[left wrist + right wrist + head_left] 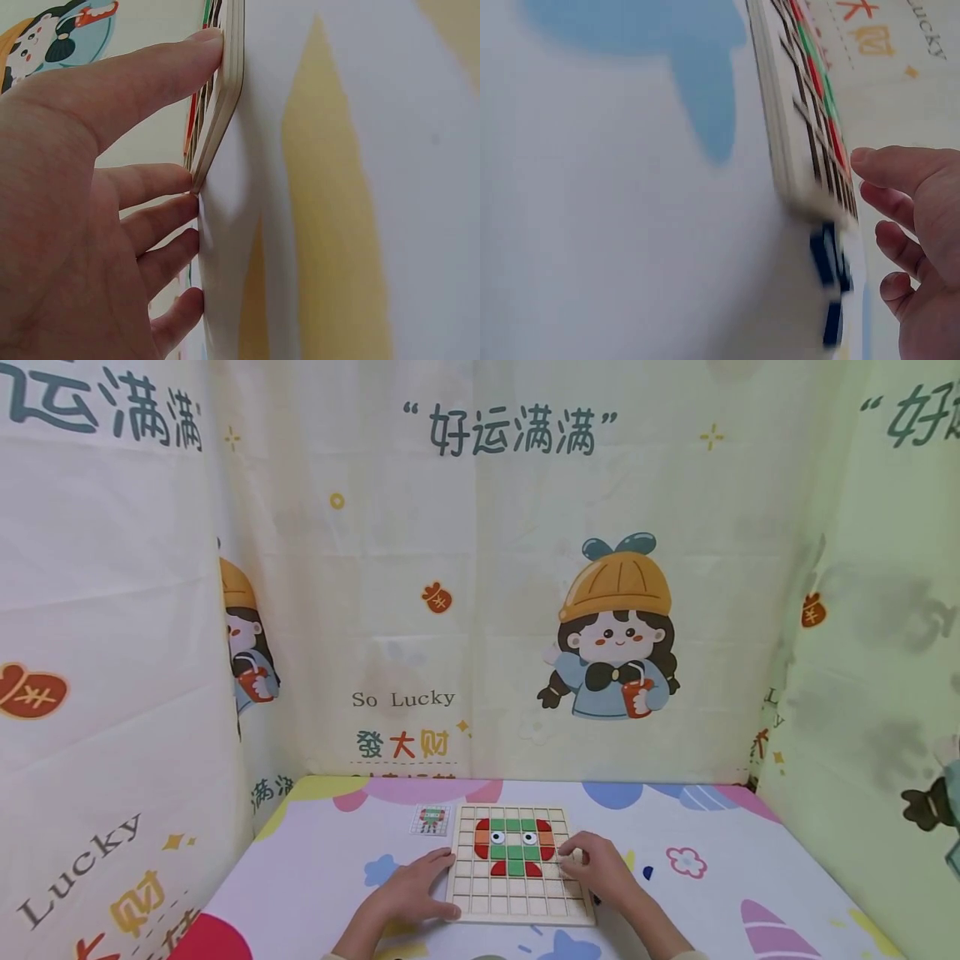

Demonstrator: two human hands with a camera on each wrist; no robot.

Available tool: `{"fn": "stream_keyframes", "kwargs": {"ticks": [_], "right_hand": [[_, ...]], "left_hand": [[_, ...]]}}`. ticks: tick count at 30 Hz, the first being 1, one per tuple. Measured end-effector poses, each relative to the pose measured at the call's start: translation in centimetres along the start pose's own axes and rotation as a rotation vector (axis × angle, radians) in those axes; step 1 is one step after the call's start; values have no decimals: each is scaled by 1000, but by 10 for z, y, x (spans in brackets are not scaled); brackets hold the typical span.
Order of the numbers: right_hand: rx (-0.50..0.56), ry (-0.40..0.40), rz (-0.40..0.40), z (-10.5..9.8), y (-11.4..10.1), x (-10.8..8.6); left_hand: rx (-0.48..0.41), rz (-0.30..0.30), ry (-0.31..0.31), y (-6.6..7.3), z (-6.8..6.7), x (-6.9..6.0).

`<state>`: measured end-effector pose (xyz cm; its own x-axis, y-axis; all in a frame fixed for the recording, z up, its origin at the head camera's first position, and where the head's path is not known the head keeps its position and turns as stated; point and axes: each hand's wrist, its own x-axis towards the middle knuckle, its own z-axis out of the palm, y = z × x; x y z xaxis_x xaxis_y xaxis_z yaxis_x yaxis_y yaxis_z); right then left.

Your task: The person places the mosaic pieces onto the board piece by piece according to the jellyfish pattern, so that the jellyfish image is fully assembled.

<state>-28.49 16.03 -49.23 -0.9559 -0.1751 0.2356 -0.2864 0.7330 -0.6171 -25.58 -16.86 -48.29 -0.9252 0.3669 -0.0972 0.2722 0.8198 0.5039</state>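
A wooden grid board (517, 906) lies on the table, with green, red and orange pieces and two round eye pieces (529, 838) set in its upper cells. My left hand (416, 887) is at the board's left side; in the left wrist view its thumb (199, 56) touches the rim, and the outstretched fingers reach the edge and the tabletop. Over the right edge is my right hand (600, 864), thumb and fingers bent close to the cells. No piece shows between its fingertips in the right wrist view.
A small printed card (431, 819) with a similar figure lies beyond the board's upper left. Dark blue pieces (831, 322) lie close to the board's right side, one piece (648, 873) farther right. A printed curtain (510, 527) encloses the table's back and sides.
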Motion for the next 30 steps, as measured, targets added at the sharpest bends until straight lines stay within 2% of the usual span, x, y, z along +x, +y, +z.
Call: {"fn": "stream_keyframes", "kwargs": {"ticks": [7, 13, 21, 30], "right_hand": [[-22, 74, 136, -30, 32, -18], [-60, 65, 194, -55, 54, -31], [-151, 21, 199, -70, 72, -36], [-156, 42, 178, -67, 72, -35]], "left_hand": [[-7, 0, -4, 0, 0, -1], [-10, 1, -3, 0, 0, 0], [-3, 9, 4, -1, -1, -1], [-9, 1, 1, 0, -1, -2]]}}
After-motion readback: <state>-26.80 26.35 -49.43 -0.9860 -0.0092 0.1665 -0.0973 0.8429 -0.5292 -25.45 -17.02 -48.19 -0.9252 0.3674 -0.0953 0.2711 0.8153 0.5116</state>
